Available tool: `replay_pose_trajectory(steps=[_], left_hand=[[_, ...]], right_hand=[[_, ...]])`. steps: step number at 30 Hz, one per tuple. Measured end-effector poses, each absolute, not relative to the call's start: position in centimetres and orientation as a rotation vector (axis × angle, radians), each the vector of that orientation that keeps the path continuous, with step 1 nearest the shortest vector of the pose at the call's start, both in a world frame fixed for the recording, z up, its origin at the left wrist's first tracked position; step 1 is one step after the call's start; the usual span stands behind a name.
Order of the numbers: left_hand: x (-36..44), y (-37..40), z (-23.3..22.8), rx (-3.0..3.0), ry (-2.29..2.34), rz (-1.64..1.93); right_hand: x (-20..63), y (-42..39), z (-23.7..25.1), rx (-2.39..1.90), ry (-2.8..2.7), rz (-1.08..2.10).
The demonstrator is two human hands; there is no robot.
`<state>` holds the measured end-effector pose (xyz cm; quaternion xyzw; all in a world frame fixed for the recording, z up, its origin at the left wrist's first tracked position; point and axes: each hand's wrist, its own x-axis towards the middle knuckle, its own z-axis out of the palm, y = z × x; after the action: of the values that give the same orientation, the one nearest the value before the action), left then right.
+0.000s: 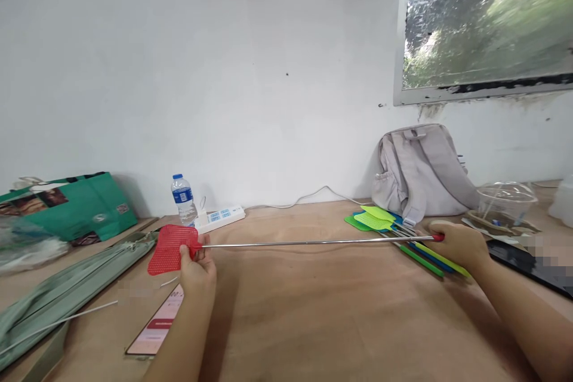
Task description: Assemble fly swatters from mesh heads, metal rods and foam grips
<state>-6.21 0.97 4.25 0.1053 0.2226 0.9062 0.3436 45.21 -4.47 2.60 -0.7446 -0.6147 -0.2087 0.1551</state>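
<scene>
A red fly swatter [172, 249] with a long metal rod is stretched level across the view, above the table. My left hand [198, 265] pinches it at the base of the red mesh head. At the far right end, my right hand [461, 243] is closed around the red handle, most of which its fingers hide. Behind and below that hand lie several more fly swatters [377, 218], green, yellow and blue, with their handles pointing toward me. Under my left forearm a phone [154, 328] with a lit pinkish screen is partly covered.
A water bottle [183, 200] and a white power strip [221, 218] stand by the wall. Left are a green bag [102, 209] and a grey-green fabric bag [67, 286]. A grey backpack [421, 170], a clear plastic container [508, 200] and a black device [528, 262] lie right.
</scene>
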Motion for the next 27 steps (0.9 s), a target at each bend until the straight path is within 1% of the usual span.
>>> replay_pose_trajectory(steps=[6, 9, 13, 18, 23, 27], left_hand=[[-2.7, 0.5, 4.2, 0.127, 0.603, 2.189], [-0.9, 0.2, 3.9, 0.079, 0.615, 2.125], [0.2, 0.0, 3.5, 0.064, 0.593, 2.095], [0.8, -0.4, 3.2, 0.052, 0.636, 2.087], [3.1, -0.9, 3.3, 0.075, 0.648, 2.02], [4.2, -1.3, 3.4, 0.075, 0.656, 2.024]], right_hand=[[42.6, -4.0, 2.5, -2.072, -1.922, -0.553], [41.2, -3.8, 2.4, -2.054, -1.904, -0.543], [41.6, -4.2, 2.8, -2.117, -1.815, -0.54], [41.9, -4.7, 3.6, -2.152, -1.839, -0.506], [38.1, -4.6, 3.6, -2.042, -1.953, -0.441], [35.3, -4.8, 3.3, -2.006, -1.913, -0.436]])
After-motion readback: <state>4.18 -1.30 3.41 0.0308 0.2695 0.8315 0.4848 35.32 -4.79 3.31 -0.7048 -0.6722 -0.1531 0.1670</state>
